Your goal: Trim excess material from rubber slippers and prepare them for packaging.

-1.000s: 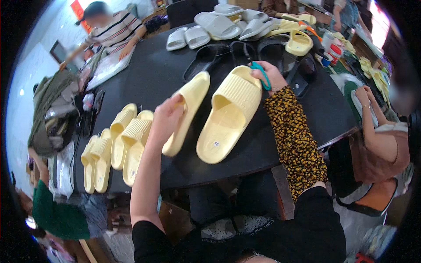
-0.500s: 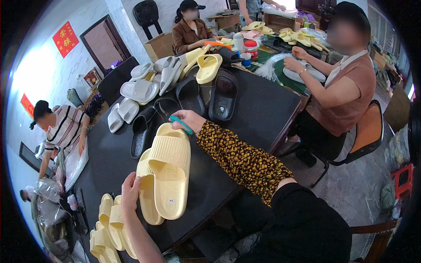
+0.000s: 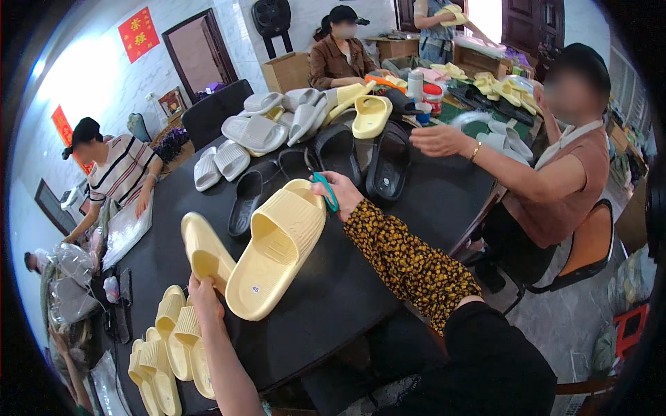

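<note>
My left hand (image 3: 206,303) is closed on a pale yellow slide slipper (image 3: 202,243), tilted on its side with its sole edge toward the left. Beside it, a second yellow slipper (image 3: 262,281) faces up, showing its ribbed strap and a small round sticker on the footbed. At this slipper's far end is my right hand (image 3: 345,192), closed around scissors with a teal handle (image 3: 325,190). Its fingers also seem to touch the slipper's rim, though the exact grip is partly hidden. Black slippers (image 3: 253,197) lie just beyond.
Grey slippers (image 3: 257,132) and a yellow one (image 3: 372,116) are heaped at the far side of the dark table (image 3: 395,243). Several yellow slippers (image 3: 182,333) stand at the near left. A co-worker at right reaches a hand (image 3: 440,141) over the table; others work farther off.
The two yellow slippers, side by side before, are now apart; my left hand has tipped its slipper to the left. The right co-worker's hand has moved out over the table.
</note>
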The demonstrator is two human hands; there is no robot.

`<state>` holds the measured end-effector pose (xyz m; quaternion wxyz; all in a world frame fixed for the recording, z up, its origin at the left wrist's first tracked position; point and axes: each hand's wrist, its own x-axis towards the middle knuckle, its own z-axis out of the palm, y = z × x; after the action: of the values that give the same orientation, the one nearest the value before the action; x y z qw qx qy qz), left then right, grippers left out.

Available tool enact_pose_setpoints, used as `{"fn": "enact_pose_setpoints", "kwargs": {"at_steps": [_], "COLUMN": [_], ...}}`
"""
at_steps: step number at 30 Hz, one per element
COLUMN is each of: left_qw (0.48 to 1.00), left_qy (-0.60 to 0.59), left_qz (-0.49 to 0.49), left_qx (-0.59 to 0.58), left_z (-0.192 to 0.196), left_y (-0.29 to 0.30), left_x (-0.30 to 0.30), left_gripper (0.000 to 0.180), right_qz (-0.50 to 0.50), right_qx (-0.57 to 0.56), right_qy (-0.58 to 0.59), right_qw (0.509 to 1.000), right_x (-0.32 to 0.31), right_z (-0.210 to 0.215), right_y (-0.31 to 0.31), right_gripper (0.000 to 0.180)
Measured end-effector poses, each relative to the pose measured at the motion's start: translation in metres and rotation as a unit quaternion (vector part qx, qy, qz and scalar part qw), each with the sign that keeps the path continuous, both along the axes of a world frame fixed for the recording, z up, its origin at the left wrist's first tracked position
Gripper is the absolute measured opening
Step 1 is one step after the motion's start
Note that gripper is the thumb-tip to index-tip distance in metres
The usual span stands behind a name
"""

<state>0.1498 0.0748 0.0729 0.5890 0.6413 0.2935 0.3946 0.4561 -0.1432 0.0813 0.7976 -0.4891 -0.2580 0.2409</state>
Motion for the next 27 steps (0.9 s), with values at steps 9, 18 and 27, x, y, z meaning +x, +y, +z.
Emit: {"fn": "enact_pose_setpoints", "kwargs": {"at_steps": [9, 18, 27], "left_qw": [0.948, 0.967, 0.971], "left_qy": [-0.199, -0.208, -0.222], "left_qz": [0.058, 0.053, 0.023], "left_qx": [-0.243, -0.136, -0.087], "left_z": [-0.012, -0.013, 0.017], "left_y": [-0.002, -0.026, -0.070], "left_x": [0.001, 0.019, 0.024], "left_gripper": [0.031, 0.042, 0.050], "right_qz": [-0.110, -0.177, -0.140], "right_qx": [0.008, -0.059, -0.067], "right_qy": [0.035, -0.008, 0.106], "right_qw": [0.993, 0.982, 0.982], "right_x": [-0.015, -0.012, -0.027], "right_z": [0.010, -0.006, 0.002], "right_y": [-0.007, 0.004, 0.002], "right_gripper": [0.053, 0.050, 0.050]}}
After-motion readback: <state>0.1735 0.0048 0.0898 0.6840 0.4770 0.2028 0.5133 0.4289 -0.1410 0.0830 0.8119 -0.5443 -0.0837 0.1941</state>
